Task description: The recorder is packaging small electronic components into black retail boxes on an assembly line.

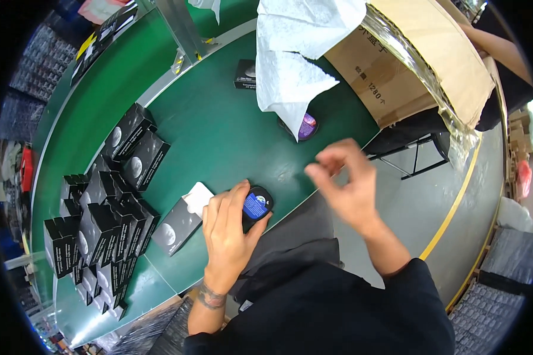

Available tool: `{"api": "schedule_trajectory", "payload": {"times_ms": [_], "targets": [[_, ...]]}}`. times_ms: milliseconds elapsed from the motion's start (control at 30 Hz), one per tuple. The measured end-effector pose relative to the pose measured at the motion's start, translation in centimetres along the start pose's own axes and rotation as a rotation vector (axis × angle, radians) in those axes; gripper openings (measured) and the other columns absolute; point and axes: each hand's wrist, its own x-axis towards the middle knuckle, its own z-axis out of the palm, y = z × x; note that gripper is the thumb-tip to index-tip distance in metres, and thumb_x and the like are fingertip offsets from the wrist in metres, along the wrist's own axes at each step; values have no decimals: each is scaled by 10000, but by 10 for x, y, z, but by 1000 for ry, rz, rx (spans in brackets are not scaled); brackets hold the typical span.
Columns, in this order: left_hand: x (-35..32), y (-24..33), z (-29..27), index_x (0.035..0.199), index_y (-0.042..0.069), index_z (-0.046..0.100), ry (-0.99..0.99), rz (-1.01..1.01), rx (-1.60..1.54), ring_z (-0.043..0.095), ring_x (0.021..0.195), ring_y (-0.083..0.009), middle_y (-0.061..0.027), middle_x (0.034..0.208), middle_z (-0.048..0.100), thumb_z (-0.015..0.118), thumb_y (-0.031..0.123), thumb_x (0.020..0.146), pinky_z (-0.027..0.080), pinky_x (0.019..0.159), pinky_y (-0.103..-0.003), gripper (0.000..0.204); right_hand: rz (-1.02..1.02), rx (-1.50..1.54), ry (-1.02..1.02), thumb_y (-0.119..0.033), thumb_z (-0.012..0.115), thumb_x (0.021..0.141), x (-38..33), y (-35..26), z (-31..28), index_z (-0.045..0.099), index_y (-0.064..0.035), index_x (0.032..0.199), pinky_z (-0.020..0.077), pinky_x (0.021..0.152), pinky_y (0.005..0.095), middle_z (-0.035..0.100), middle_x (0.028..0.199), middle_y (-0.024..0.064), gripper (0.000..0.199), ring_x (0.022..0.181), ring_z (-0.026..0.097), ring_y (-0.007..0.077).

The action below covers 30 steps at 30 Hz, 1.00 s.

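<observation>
On the near edge of the green table, my left hand (pixel 226 222) grips a small black rounded case (pixel 257 204) with a blue label, fingers over its left side and thumb along its lower edge. Just left of that hand lies a flat black box (pixel 176 227) with a moon picture, a white flap (pixel 198 198) standing out of its end. My right hand (pixel 348 180) is raised beyond the table edge, fingers curled and slightly blurred, with a gap between thumb and forefinger and nothing seen between them. A dark round item (pixel 307 127) with a purple label lies partly under white sheet (pixel 296 77).
Many similar black boxes (pixel 103 231) are piled at the left. Another black box (pixel 245 74) lies at the back. An open cardboard carton (pixel 391 83) stands at the far right, with another person's arm (pixel 503 50) behind it. A metal post (pixel 180 29) rises at the table's back edge.
</observation>
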Motion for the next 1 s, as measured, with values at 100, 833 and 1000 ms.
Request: {"api": "schedule_trajectory", "payload": {"times_ms": [100,833,1000], "targets": [[2,-1,0,1311,6,620,-39,-30,38,631,1045,-318,-141,1250,693,920,67,659,480,884,-430,719,-133,-164,-30,-14,834,789,37,32,-24,646,-60,1136,482,822,303,683,1121,80,397,990,646,195],[7,3,-1,1324,17,612,-104,-62,60,600,1052,-331,-138,1225,654,916,114,688,451,904,-445,711,-316,-218,-514,-87,822,759,105,41,-39,594,-53,1341,319,1250,495,576,1477,134,626,1423,496,372],[6,3,-2,1310,18,615,-98,-77,56,603,1057,-345,-149,1217,665,914,90,669,457,916,-451,711,-258,-252,-505,-4,806,735,107,26,-73,628,-71,1205,400,1187,444,644,1333,94,508,1402,520,333]]}}
